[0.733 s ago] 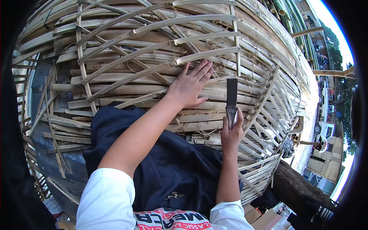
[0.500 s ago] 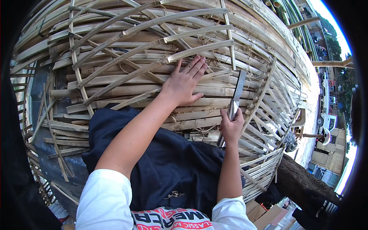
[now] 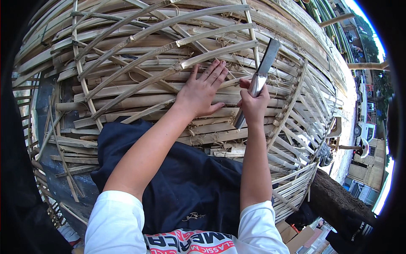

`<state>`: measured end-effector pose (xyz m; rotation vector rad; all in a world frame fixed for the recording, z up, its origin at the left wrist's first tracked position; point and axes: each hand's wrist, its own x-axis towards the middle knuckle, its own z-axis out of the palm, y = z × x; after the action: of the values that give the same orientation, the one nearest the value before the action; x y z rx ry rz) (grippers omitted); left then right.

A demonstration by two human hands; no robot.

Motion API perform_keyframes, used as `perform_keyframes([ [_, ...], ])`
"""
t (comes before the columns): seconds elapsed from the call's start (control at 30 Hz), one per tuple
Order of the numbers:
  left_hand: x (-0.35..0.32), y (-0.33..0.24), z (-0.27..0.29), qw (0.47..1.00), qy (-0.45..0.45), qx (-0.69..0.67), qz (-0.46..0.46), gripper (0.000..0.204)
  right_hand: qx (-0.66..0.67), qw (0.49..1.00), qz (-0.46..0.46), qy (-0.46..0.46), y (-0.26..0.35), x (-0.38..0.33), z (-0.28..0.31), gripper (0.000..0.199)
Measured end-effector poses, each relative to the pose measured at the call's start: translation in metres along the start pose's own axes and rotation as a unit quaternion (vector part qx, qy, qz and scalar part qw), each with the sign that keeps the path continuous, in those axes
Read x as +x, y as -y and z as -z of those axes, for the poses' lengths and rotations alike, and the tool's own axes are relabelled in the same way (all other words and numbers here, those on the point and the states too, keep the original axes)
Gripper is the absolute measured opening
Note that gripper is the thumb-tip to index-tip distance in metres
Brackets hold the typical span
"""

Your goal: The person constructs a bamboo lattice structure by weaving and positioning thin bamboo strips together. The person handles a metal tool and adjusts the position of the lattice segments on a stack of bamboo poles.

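Flat-bladed metal tool with a silver cylindrical handle (image 3: pixel 266 62): held by the handle over the right part of the woven work, its blade pointed away from the body and slightly to the right; the blade seems to be lifted off the strips, though its exact height cannot be told.
Bare right hand (image 3: pixel 255 103): fingers wrapped and clamped on the handle; not every finger can be made out.
Bare left hand (image 3: pixel 200 93): laid palm down on the long, pale-brown split-bamboo slats (image 3: pixel 218 137), thumb set apart, the other fingers extended and slightly spread, nothing gripped.
Pale curved bamboo strips (image 3: pixel 220 54): crossed over the slats, one passing just beyond the left fingertips.
Draped navy-blue cloth (image 3: pixel 190 182): spread over the lap, beneath the forearms.
Step at the slats: judged to be a steadying one, the surface braced by the left hand while the tool is kept ready.
Call on the blade: a firm, controlled grip seems needed, with the left fingers kept clear of the edge.
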<state>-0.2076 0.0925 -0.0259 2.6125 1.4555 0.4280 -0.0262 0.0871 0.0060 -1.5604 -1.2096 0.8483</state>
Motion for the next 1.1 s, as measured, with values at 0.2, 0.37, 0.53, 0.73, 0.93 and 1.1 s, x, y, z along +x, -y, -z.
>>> perform_keyframes([
  [0.2,-0.001,0.0,0.0,1.0,0.006,-0.001,0.004,0.097,0.034,0.999,-0.013,0.031,0.012,-0.002,-0.005,0.027],
  [0.37,0.0,0.0,-0.001,1.0,0.002,-0.01,0.003,0.097,0.016,1.0,0.003,0.02,0.005,-0.003,-0.007,0.024],
  [0.53,0.0,0.0,0.0,1.0,0.005,-0.008,0.004,0.097,-0.039,0.999,-0.031,0.013,0.007,0.001,-0.008,0.025],
  [0.73,-0.001,0.001,-0.001,1.0,0.006,0.002,0.004,0.098,-0.095,0.995,0.019,-0.011,0.001,0.012,-0.01,0.025],
  [0.93,0.0,-0.003,-0.004,1.0,-0.015,0.005,0.005,0.095,-0.107,0.994,0.034,-0.006,-0.001,0.015,-0.005,0.026],
  [1.1,0.002,-0.009,-0.006,0.999,-0.029,0.03,0.023,0.092,-0.073,0.997,-0.006,0.011,0.0,0.018,0.001,0.027],
])
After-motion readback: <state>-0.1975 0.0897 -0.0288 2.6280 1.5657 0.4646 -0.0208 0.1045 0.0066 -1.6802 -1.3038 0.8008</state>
